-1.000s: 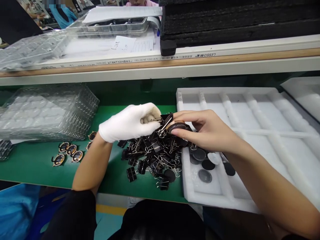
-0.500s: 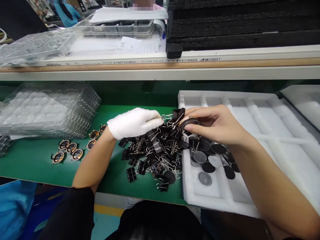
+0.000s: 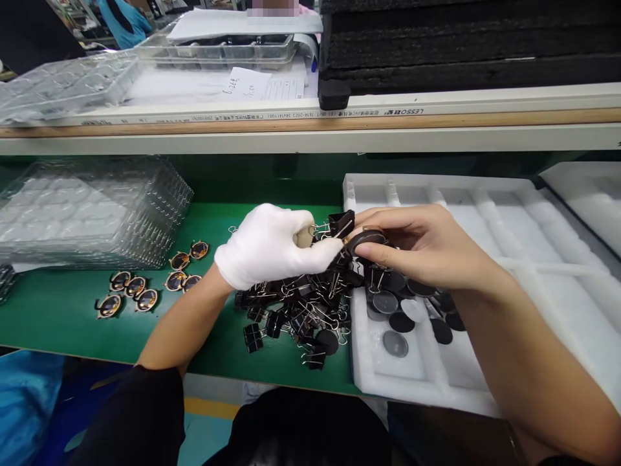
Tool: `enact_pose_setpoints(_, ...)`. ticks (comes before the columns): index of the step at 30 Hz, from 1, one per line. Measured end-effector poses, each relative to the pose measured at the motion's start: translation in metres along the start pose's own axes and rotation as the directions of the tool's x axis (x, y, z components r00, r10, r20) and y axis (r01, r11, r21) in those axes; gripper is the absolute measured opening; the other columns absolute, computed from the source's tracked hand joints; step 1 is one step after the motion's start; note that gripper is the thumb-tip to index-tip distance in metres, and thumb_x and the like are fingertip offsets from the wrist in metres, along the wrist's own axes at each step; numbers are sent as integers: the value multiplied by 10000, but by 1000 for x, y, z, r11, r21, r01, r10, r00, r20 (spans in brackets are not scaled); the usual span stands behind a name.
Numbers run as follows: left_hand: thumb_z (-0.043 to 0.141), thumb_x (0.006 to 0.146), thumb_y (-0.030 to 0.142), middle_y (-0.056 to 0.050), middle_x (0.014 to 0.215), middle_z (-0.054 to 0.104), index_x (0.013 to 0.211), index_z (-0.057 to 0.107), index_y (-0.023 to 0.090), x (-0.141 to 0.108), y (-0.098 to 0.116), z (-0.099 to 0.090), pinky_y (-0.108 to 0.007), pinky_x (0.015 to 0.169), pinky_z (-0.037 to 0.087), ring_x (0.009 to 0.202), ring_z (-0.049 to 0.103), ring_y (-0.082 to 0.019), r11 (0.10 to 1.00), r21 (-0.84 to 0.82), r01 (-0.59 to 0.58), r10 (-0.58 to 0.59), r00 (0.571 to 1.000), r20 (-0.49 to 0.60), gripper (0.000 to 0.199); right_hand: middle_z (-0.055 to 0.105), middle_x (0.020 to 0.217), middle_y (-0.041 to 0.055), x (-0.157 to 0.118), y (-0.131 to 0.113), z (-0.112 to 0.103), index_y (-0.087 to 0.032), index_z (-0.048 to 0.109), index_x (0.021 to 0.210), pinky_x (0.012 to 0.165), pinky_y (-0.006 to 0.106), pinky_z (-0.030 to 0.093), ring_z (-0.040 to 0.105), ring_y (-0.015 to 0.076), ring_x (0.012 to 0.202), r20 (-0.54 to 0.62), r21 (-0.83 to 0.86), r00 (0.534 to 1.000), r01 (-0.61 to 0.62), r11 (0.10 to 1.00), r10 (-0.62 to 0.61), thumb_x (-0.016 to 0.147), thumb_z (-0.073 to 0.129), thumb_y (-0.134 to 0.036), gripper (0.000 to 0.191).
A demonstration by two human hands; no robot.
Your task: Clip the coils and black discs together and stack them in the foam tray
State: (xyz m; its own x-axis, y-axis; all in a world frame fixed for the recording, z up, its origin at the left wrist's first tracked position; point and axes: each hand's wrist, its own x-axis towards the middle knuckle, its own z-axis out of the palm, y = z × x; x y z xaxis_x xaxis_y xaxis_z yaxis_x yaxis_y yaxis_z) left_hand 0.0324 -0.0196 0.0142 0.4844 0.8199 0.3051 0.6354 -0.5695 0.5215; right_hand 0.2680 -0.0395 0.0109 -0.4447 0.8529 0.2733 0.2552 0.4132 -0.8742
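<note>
My gloved left hand (image 3: 272, 246) pinches a clip (image 3: 339, 223) by its wire handles, just above the clip pile (image 3: 301, 304). My bare right hand (image 3: 422, 246) grips a dark disc (image 3: 363, 241) between thumb and fingers, touching that clip, right of the pile beside the foam tray (image 3: 485, 213).

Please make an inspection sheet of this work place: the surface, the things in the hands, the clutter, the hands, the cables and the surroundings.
Surface: green bench mat.
Things in hand: black metal binder clip against a dark round disc.
Clutter: pile of black binder clips; small gold-rimmed oval parts; dark and grey discs in a white foam tray; stack of clear plastic blister trays.
Hands: white-gloved left hand pinches the clip; bare right hand holds the disc.
Cables: nothing seen.
Surroundings: shelf with black foam sheets and papers.
</note>
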Motion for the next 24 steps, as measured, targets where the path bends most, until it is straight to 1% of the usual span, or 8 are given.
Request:
enact_pose_setpoints(2,645,763,422,65,477,301,499,362,184,1,-1,-2,-243,476,216,499,269,-61,999,-41,18,-19,1000,-13,455,781,1056,44,1,-2,-6,-269,796,990,794,338,593,732,239,958,6,-16,999,-43,999,43,916,748,-400,158)
enact_pose_setpoints(5,629,756,368,60,498,264,483,309,188,2,-4,-7,-244,471,183,513,250,-59,988,-143,51,-50,999,9,458,736,834,21,1,-3,-18,-262,756,944,623,306,549,702,189,747,10,-58,994,-108,992,109,938,709,-430,175)
enact_pose_setpoints(8,621,771,337,59,517,250,501,283,190,1,-5,-7,-242,472,173,524,237,-58,980,-200,-6,21,997,75,457,708,728,-8,0,-1,-28,-239,711,933,521,289,500,660,153,598,21,-67,985,-170,983,172,868,776,-355,147)
enact_pose_setpoints(12,620,802,322,60,530,261,526,301,187,-2,-1,2,-242,471,181,528,240,-61,971,-231,-59,105,975,194,443,760,777,7,-2,-1,-35,-207,713,897,513,283,517,692,160,620,110,-36,967,-227,973,229,754,833,-264,194)
enact_pose_setpoints(14,624,808,321,61,529,257,534,280,188,-3,2,6,-242,470,186,529,232,-62,968,-248,-47,108,966,237,459,763,778,6,-3,-3,-35,-205,750,835,523,284,522,685,157,634,174,-77,959,-212,974,223,746,831,-259,132)
enact_pose_setpoints(18,637,804,306,65,514,273,532,282,182,-2,6,11,-236,465,199,522,236,-59,961,-276,-25,114,944,309,464,762,764,-17,-5,-6,-36,-228,800,847,533,288,500,671,153,636,261,-175,947,-141,974,185,778,810,-258,76)
enact_pose_setpoints(21,642,799,299,69,506,282,526,308,176,-2,8,12,-231,457,206,511,242,-53,961,-276,-21,118,934,337,448,752,747,-27,-6,-7,-37,-233,807,857,525,295,475,653,148,622,301,-215,940,-99,972,162,782,809,-260,80)
enact_pose_setpoints(24,630,810,304,71,494,283,519,339,174,-1,8,13,-231,455,213,495,246,-51,973,-229,-28,103,942,320,432,742,741,-28,-7,-7,-38,-235,791,845,512,300,463,643,151,608,317,-206,930,-124,971,186,777,796,-247,69)
